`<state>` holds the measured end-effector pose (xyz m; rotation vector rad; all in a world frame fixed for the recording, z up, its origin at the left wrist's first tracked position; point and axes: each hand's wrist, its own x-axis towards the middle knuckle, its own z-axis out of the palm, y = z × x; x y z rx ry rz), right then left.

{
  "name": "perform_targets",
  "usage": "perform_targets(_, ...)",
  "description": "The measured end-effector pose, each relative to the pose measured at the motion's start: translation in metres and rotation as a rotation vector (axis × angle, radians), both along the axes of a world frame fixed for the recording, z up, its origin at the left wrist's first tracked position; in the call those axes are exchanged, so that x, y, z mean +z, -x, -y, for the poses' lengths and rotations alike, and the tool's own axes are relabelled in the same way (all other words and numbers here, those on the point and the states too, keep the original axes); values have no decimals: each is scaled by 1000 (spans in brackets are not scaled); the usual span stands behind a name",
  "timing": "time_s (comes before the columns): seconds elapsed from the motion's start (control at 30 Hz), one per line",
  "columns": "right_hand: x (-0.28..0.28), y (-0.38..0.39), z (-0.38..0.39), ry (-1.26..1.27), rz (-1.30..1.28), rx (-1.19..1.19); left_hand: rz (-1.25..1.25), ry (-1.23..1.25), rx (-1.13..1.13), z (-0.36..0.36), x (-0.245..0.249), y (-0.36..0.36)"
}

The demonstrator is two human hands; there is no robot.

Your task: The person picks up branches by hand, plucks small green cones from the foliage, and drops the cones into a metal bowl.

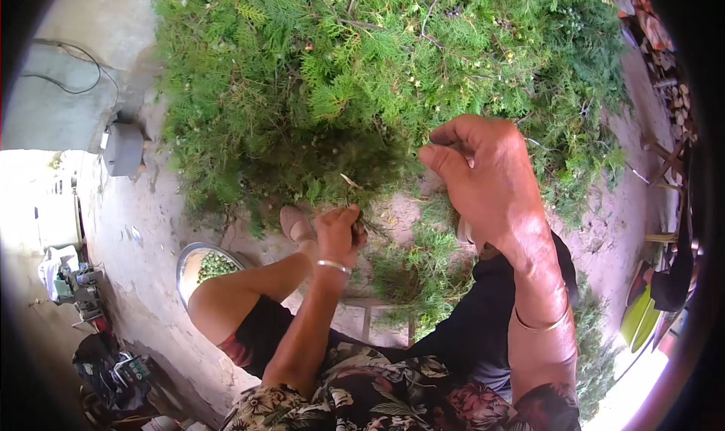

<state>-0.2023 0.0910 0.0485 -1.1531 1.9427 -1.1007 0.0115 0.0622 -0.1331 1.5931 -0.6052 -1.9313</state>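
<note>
Well — wispy green sprig (369, 223), gripped in the curled left hand (339, 233).

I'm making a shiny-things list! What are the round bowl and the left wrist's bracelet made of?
The bowl looks like smooth metal, maybe stainless steel, because its rim gleams silvery. The bracelet seems polished metal too, pale and shiny, but it's too small to tell which.

Bright daylight; 2 blown-out patches past ground's (162, 242) L edge & near-R corner; shaded foliage (340, 159) blurry; fisheye warp, blk vignette.
</note>
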Motion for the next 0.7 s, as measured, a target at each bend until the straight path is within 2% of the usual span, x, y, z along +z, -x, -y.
perform_targets(0.07, 1, -2, 2, -18, 25, 10, -96, -17, 64, -9, 31, -5)
perform_targets(0.13, -2, -7, 6, -41, 0, 43, -36, 176, 60, -9, 69, -10)
perform_targets(0.2, -3, -13, 9, -40, -50, 51, -75, 229, 67, 1, 103, -21)
perform_targets(0.27, 1, -17, 13, -55, -53, 116, 66, 388, 62, 13, 142, -28)
perform_targets(0.3, 4, -19, 15, -64, -19, 135, 57, 412, 72, 20, 160, -31)
perform_targets(0.37, -1, -23, 20, 14, -43, 141, 184, 661, 8, 34, 189, -38)
perform_targets(0.4, -1, -24, 24, 69, -54, 141, 179, 678, 19, 42, 196, -38)
perform_targets(0.47, 4, -26, 28, 61, -10, 113, 445, 984, -216, 60, 208, -38)
perform_targets(0.5, 4, -27, 30, 52, -18, 133, 571, 1123, -360, 74, 198, -40)
perform_targets(0.53, 3, -29, 31, 39, -25, 152, 566, 1130, -353, 87, 180, -38)
perform_targets(0.6, 1, -34, 34, 21, -36, 150, 1098, 1499, -712, 113, 135, -31)
perform_targets(0.63, -1, -36, 36, -10, -37, 155, 1089, 1501, -704, 127, 110, -29)
perform_targets(0.7, -1, -36, 39, -65, -47, 163, 645, 887, -653, 145, 76, -19)
